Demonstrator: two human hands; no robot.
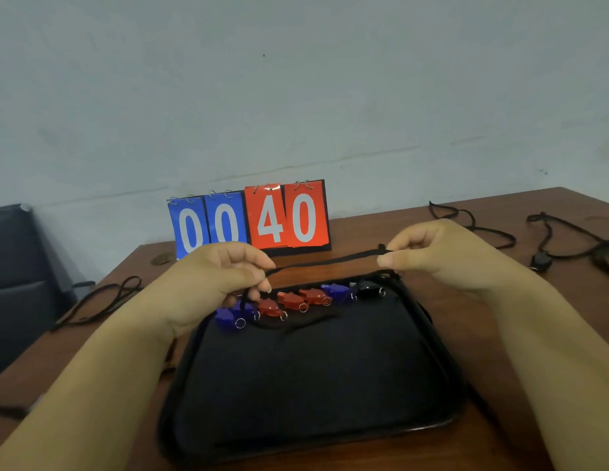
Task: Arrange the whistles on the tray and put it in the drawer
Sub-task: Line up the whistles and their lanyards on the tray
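Note:
A black tray point(313, 419) lies on the brown table in front of me. Along its far edge sits a row of several whistles: blue ones point(228, 317) at the left, red ones point(291, 300) in the middle, another blue one point(337, 291), and a black whistle point(369, 287) at the right. Between my two hands stretches a black cord point(326, 259), above that row. My left hand point(224, 277) pinches its left end. My right hand point(432, 249) pinches its right end near a knot.
A flip scoreboard point(250, 219) showing 00 and 40 stands at the table's back against the wall. Loose black cords point(102, 300) lie left of the tray. More cords point(473, 222) and a black whistle with cord point(541, 260) lie at the right. A dark chair point(14, 277) stands at left.

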